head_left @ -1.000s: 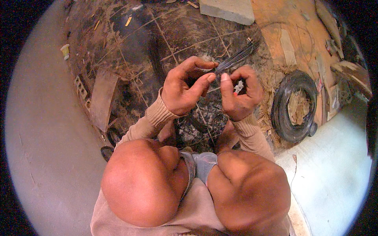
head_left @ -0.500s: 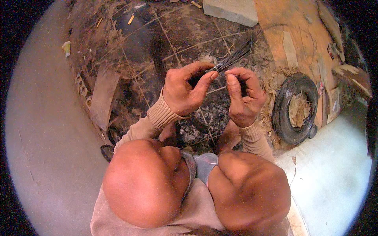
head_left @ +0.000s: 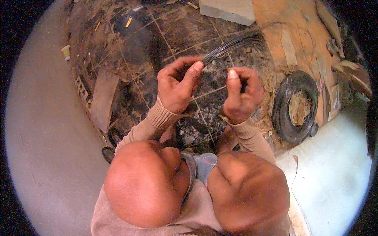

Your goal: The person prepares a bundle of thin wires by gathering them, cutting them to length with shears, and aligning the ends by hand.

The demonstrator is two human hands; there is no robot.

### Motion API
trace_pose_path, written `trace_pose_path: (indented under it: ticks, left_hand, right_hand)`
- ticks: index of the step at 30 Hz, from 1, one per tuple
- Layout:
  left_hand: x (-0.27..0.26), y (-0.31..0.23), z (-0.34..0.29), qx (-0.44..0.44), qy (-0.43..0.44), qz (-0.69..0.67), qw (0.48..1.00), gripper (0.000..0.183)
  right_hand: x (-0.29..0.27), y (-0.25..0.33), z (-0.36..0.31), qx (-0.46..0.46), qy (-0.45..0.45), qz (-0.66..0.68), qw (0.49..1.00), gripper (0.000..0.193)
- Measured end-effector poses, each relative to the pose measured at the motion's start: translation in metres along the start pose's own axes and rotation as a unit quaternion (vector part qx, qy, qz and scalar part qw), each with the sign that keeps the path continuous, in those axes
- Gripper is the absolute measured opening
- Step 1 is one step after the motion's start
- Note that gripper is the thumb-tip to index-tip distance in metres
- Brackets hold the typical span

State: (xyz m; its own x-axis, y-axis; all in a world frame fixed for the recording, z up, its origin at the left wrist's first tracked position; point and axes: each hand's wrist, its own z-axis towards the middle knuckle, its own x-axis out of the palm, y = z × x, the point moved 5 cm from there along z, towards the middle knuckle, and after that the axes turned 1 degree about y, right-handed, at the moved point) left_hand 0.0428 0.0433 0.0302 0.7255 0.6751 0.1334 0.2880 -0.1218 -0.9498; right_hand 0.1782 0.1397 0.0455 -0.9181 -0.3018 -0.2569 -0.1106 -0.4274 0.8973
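In the middle, above the tiled floor, my left hand pinches one end of a bundle of thin dark wires between thumb and fingers. The bundle fans out and bends away to the upper right. To its right, my right hand is closed, with the thumb pressed to the curled fingers. It is apart from the bundle, and whatever the fingertips may hold is too small to make out. A thick coil of black wire stands or lies to the right of my right hand, with straw-like fibres inside its ring.
Dark, dirty floor tiles lie under my hands. A pale block sits at the far edge. On the left are a wooden board and a brick with holes. An orange-brown sheet and wood scraps are at right.
My hands have moved apart; the left has shifted slightly left with the wires. The bundle now shows more length and curves to the right. My right hand has come away from it.
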Motion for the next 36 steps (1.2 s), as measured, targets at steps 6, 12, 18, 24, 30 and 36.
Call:
trace_pose_path:
  ticks: [6, 12, 18, 24, 30, 36]
  left_hand:
    - [0.008, -0.006, 0.008, 0.134, 0.027, 0.086, 0.987, 0.026]
    - [0.002, -0.007, 0.005, 0.003, 0.022, -0.017, 1.000, 0.026]
    - [-0.002, 0.001, 0.010, -0.034, 0.030, -0.125, 0.991, 0.028]
    - [-0.006, 0.008, 0.009, -0.072, 0.011, -0.131, 0.989, 0.027]
    - [0.004, 0.004, 0.003, -0.090, 0.078, -0.201, 0.972, 0.028]
    - [0.009, 0.001, -0.001, -0.063, 0.068, -0.132, 0.987, 0.028]
  right_hand:
    - [0.016, 0.028, -0.006, -0.301, 0.103, -0.047, 0.947, 0.011]
    - [0.012, 0.014, -0.005, -0.218, 0.063, -0.018, 0.974, 0.013]
    - [0.031, 0.025, -0.009, -0.366, 0.188, -0.110, 0.905, 0.023]
    - [0.019, -0.008, 0.001, 0.063, 0.214, 0.190, 0.956, 0.020]
    - [0.037, -0.027, 0.005, 0.294, 0.164, 0.311, 0.889, 0.019]
    - [0.036, -0.028, 0.005, 0.289, 0.178, 0.307, 0.889, 0.013]
